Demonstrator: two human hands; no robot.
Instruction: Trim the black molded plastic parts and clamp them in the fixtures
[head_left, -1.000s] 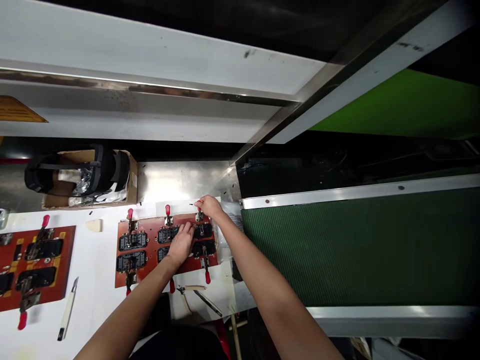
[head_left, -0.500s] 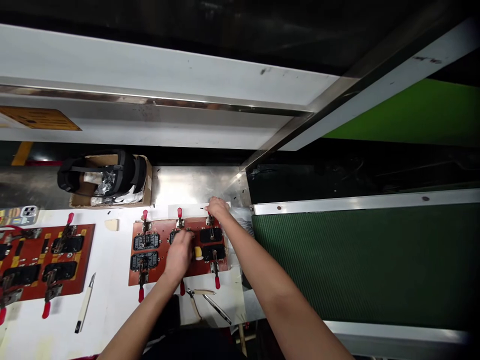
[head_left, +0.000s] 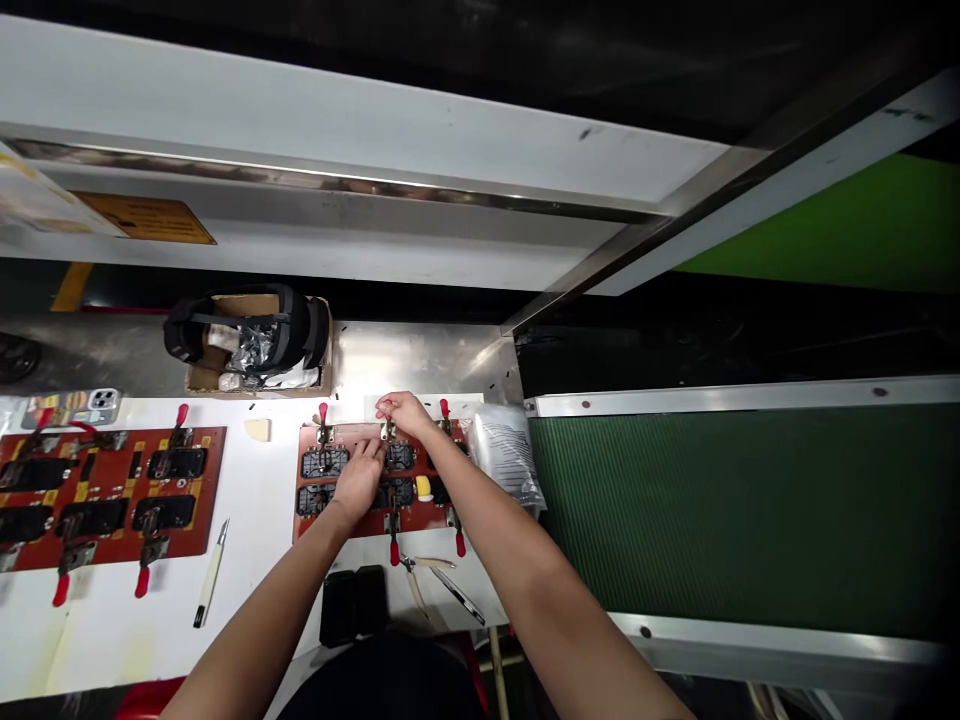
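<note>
A reddish-brown fixture board lies before me, with black plastic parts held under red-handled toggle clamps. My right hand pinches the handle of the middle clamp on the far edge; its fingertips partly cover that handle. Over the board's left-middle area rests my left hand, fingers stretched out next to a black plastic part of the far row. What lies beneath this palm is hidden. A small yellow and white piece sits on the board, and my right forearm hides some of the board's right side.
A second clamp board lies left, with a craft knife beside it. Cutters and a pen-like tool lie at the near edge. Behind are a carton and phone. A plastic bag borders the green conveyor.
My right hand has moved left from the far right clamp to the far middle one. My left hand has shifted left across the board. The camera view has shifted, too.
</note>
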